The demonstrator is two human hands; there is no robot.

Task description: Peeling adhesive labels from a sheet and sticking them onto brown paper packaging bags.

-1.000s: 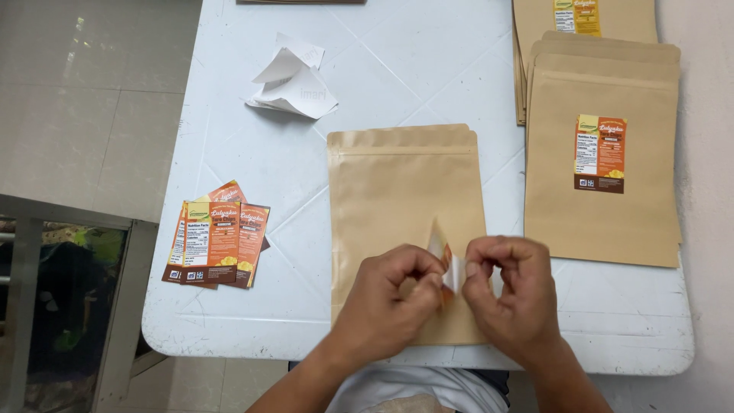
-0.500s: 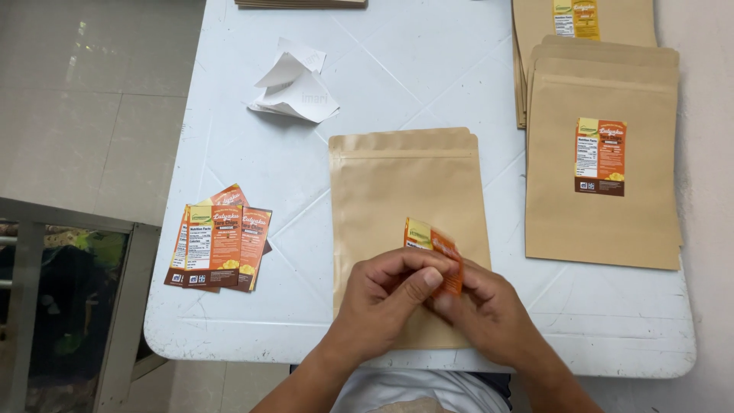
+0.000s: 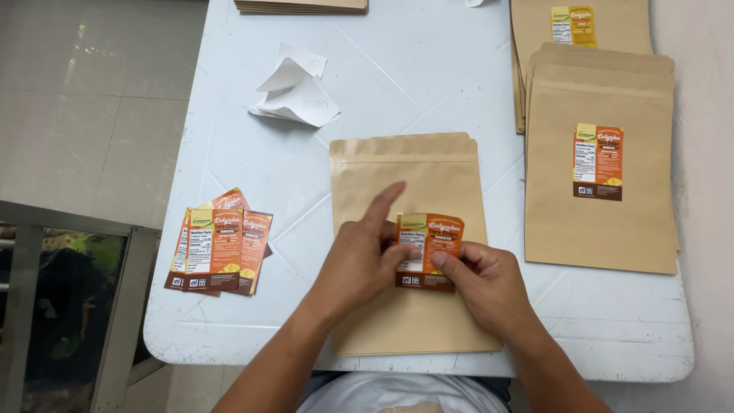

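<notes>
Two hands pinch one label [image 3: 428, 248]: your left hand [image 3: 359, 264] and right hand [image 3: 489, 287] grip its edges over the pouch [image 3: 405, 176]; uneven pressing could set it crooked or wrinkled.

The single head camera looks steeply down from close above the white table [image 3: 229, 168]; floor fills the frame's left, perhaps a wall at the right edge.

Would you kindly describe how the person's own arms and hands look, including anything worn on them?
Both forearms are bare up to the frame's lower edge, with no sleeves showing. The left hand and the right hand wear no gloves, and no rings, watch or bracelets can be seen. The fingers are uncovered, with short nails. A white garment shows at the torso between the arms.
</notes>
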